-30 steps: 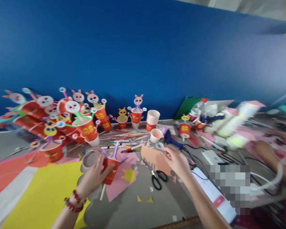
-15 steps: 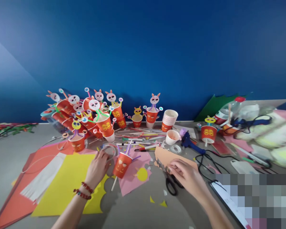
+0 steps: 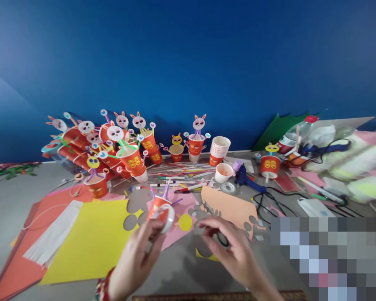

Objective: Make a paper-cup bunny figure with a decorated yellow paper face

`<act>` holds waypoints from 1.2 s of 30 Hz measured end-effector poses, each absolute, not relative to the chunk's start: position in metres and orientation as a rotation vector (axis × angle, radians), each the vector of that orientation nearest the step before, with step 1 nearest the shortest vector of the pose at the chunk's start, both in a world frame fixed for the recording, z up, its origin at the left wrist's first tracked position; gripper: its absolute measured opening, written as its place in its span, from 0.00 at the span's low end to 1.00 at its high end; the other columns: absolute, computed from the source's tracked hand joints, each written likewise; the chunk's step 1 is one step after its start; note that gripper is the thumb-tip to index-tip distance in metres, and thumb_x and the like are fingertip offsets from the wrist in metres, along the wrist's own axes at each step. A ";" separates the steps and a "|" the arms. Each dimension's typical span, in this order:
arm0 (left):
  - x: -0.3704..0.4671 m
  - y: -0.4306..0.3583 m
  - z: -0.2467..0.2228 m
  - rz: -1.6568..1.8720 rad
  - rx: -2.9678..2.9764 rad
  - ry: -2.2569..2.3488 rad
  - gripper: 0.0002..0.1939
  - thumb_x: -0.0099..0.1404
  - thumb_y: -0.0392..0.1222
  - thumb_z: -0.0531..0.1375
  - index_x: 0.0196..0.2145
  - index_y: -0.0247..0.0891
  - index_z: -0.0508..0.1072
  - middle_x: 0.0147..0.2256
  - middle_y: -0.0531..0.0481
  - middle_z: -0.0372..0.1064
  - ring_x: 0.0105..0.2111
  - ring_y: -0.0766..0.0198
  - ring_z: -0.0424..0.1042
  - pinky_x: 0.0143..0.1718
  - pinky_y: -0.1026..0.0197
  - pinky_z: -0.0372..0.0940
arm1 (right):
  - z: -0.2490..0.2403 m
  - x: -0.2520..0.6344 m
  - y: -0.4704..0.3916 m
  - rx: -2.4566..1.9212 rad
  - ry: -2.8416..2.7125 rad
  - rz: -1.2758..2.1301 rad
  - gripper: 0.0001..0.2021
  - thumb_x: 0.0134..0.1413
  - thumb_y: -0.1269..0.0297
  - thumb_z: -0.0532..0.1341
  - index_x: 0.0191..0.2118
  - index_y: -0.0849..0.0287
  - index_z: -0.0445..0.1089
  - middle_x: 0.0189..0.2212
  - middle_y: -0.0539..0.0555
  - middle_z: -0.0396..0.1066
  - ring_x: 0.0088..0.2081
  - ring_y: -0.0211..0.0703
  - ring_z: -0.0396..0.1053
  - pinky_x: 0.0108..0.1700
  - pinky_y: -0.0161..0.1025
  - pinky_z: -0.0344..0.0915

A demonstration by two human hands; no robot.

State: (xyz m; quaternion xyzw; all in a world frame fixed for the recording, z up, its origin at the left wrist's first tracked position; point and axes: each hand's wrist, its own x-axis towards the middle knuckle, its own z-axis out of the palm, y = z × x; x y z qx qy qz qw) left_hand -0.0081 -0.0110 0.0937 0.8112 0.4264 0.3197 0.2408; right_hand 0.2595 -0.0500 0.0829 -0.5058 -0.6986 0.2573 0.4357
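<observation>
A clear ring-shaped tape roll (image 3: 167,219) is pinched between the fingers of my left hand (image 3: 142,251), held up in front of a red cup (image 3: 156,203) with purple stems. My right hand (image 3: 227,251) hovers to the right with its fingers curled and thumb near them; whatever may be between the fingertips is too small to make out. Below and behind that hand, the black scissors (image 3: 222,239) are mostly hidden. A yellow circle (image 3: 185,222) lies on pink paper (image 3: 172,239) between my hands. Orange paper (image 3: 228,204) with cut-out holes lies behind my right hand.
Yellow (image 3: 84,242) and red paper (image 3: 19,259) lie at left. Red cups with rabbit faces (image 3: 133,161) crowd the back left. Pens and straws, stacked cups (image 3: 219,150), another tape roll (image 3: 228,187) and a blue glue gun (image 3: 249,182) stretch rightward. Cables and a bottle (image 3: 301,133) are at right.
My left hand has lifted the tape roll from beside the red cup and brought it nearer and to the right. My right hand has moved left, off the scissors. The view has shifted slightly.
</observation>
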 end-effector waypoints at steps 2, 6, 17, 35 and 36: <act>0.015 -0.020 0.094 0.869 2.242 1.044 0.07 0.71 0.37 0.53 0.47 0.43 0.65 0.37 0.47 0.74 0.35 0.62 0.76 0.36 0.64 0.70 | 0.088 0.240 -0.053 -1.184 -1.712 0.688 0.13 0.63 0.65 0.61 0.52 0.52 0.68 0.42 0.55 0.76 0.37 0.43 0.76 0.42 0.37 0.73; 0.035 -0.022 0.086 0.890 2.205 0.965 0.11 0.70 0.33 0.52 0.48 0.42 0.65 0.39 0.45 0.73 0.37 0.60 0.75 0.38 0.61 0.71 | 0.088 0.222 -0.053 -1.173 -1.645 0.628 0.13 0.61 0.68 0.61 0.51 0.54 0.67 0.41 0.56 0.75 0.38 0.44 0.76 0.42 0.38 0.73; 0.042 -0.021 0.077 0.993 2.290 0.842 0.15 0.69 0.30 0.53 0.52 0.41 0.64 0.44 0.42 0.74 0.54 0.51 0.71 0.56 0.47 0.67 | 0.080 0.225 -0.055 -1.237 -1.579 0.515 0.09 0.61 0.70 0.62 0.46 0.52 0.70 0.36 0.52 0.76 0.35 0.43 0.76 0.41 0.37 0.72; 0.045 -0.011 0.073 0.979 2.300 0.818 0.16 0.67 0.27 0.53 0.49 0.41 0.64 0.40 0.46 0.74 0.43 0.57 0.74 0.61 0.45 0.57 | 0.083 0.235 -0.050 -1.271 -1.457 0.692 0.08 0.61 0.65 0.63 0.45 0.55 0.68 0.36 0.53 0.73 0.32 0.40 0.73 0.36 0.34 0.71; 0.047 -0.011 0.074 0.981 2.292 0.826 0.16 0.66 0.27 0.53 0.49 0.41 0.65 0.39 0.47 0.74 0.42 0.57 0.74 0.61 0.45 0.57 | 0.083 0.235 -0.049 -1.266 -1.487 0.691 0.08 0.61 0.66 0.63 0.46 0.54 0.68 0.37 0.53 0.73 0.33 0.40 0.73 0.37 0.34 0.71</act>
